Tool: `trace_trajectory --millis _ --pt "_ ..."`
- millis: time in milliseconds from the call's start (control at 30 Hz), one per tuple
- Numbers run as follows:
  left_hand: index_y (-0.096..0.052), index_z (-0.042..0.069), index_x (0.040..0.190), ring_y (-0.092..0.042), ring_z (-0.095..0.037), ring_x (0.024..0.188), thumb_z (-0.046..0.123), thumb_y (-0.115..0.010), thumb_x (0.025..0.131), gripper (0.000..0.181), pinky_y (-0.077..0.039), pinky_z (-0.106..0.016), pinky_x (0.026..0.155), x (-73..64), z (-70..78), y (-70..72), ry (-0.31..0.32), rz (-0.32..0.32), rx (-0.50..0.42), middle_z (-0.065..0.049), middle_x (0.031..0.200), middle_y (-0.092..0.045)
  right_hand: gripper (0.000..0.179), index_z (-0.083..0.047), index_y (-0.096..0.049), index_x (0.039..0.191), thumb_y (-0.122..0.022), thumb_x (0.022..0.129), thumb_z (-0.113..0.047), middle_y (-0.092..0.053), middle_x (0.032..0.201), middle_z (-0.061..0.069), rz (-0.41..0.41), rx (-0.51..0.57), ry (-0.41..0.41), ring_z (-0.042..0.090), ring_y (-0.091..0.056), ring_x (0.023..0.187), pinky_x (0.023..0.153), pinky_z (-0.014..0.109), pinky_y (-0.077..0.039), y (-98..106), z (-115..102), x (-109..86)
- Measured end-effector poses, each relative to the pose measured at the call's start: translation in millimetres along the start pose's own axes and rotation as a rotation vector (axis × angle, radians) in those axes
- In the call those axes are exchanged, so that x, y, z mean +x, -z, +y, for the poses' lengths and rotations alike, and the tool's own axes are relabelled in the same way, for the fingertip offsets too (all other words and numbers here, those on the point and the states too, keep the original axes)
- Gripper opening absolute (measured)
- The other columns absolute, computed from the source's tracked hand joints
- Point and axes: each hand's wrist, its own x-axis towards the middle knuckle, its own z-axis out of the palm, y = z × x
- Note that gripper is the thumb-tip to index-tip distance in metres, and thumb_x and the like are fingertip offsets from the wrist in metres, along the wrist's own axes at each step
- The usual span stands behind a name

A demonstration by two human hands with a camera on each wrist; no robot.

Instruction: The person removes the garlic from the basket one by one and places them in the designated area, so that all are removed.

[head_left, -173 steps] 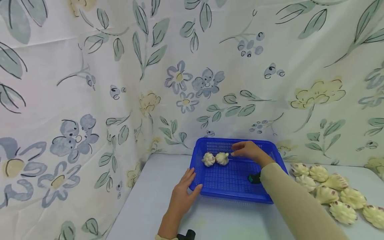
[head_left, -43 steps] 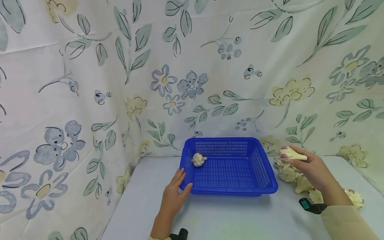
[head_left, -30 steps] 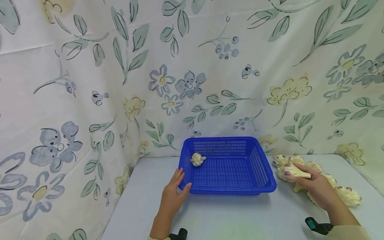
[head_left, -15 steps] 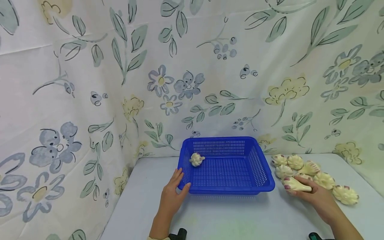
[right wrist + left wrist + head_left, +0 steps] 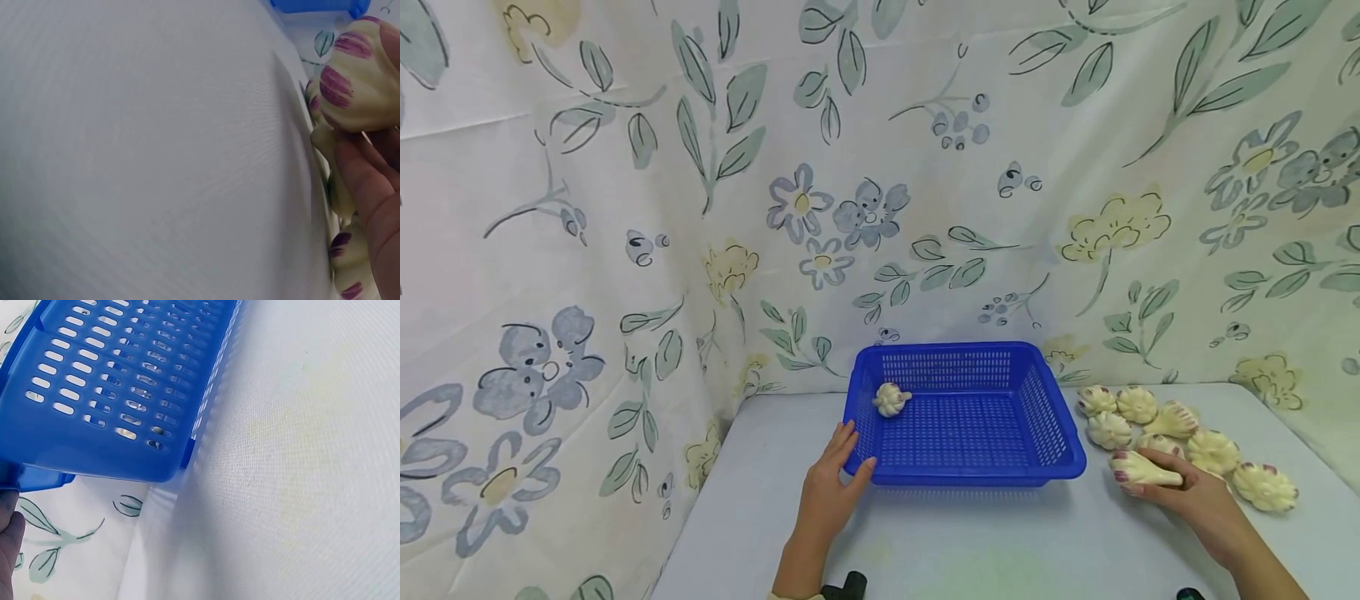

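A blue plastic basket (image 5: 962,481) stands on the white table, one garlic bulb (image 5: 891,400) lying near its left side. My left hand (image 5: 831,492) rests at the basket's front-left corner, fingers straight along the left rim and thumb by the front. In the left wrist view only some fingers (image 5: 9,537) show, at the basket's edge. My right hand (image 5: 1202,504) pinches another garlic bulb (image 5: 1138,469) with purple streaks, its stem toward the palm. This held bulb (image 5: 356,75) is low at the front of the garlic pile; the right wrist view shows thumb and fingers on it.
Several garlic bulbs (image 5: 1212,450) lie in a loose pile right of the basket, some touching each other; one bulb (image 5: 1265,487) sits at the pile's front right. A floral curtain (image 5: 887,208) hangs behind and to the left of the table (image 5: 925,550).
Of two bulbs earlier in the basket, one remains. My right hand has gone from over the basket to the right and then down toward me, carrying a bulb. The left hand stays at the corner.
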Motion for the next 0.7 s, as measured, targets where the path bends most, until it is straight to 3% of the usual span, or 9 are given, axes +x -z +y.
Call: trace_trajectory --millis 133,233,600,700 --pt "-0.059 0.004 0.136 -0.036 -0.016 0.144 0.039 -0.068 0.092 0.057 -0.037 -0.043 0.109 0.3 0.4 0.2 0.01 -0.004 0.001 0.001 0.151 -0.046 0.093 -0.006 -0.032 0.152 -0.074 0.083 -0.051 -0.022 0.155 0.035 0.021 -0.065 0.023 0.045 -0.036 0.131 0.079 0.031 -0.047 0.1 -2.1 -0.4" --pt "-0.058 0.005 0.137 -0.036 -0.016 0.144 0.043 -0.066 0.093 0.058 -0.037 -0.044 0.11 0.2 0.8 0.7 0.016 -0.011 0.002 0.001 0.151 -0.046 0.092 -0.004 -0.035 0.15 -0.075 0.082 -0.051 -0.027 0.152 0.037 0.04 -0.117 0.053 0.045 -0.04 0.127 0.074 0.026 -0.044 -0.5 -3.4 -1.4" --pt "-0.058 0.005 0.136 -0.037 -0.02 0.144 0.043 -0.066 0.093 0.058 -0.037 -0.046 0.11 0.1 1.1 0.7 0.018 -0.01 0.01 0.0 0.152 -0.046 0.084 -0.003 -0.05 0.142 -0.077 0.08 -0.053 -0.045 0.144 0.033 0.091 -0.267 0.168 0.043 -0.049 0.121 0.072 0.029 -0.046 -6.1 -6.2 -6.0" --pt "-0.058 0.005 0.137 -0.037 -0.019 0.144 0.045 -0.065 0.093 0.059 -0.037 -0.045 0.111 0.0 0.2 0.4 0.01 -0.012 0.007 0.0 0.152 -0.046 0.083 -0.003 -0.052 0.14 -0.077 0.079 -0.053 -0.048 0.141 0.032 0.085 -0.267 0.162 0.034 -0.056 0.113 0.072 0.029 -0.047 -6.2 -6.1 -6.1"
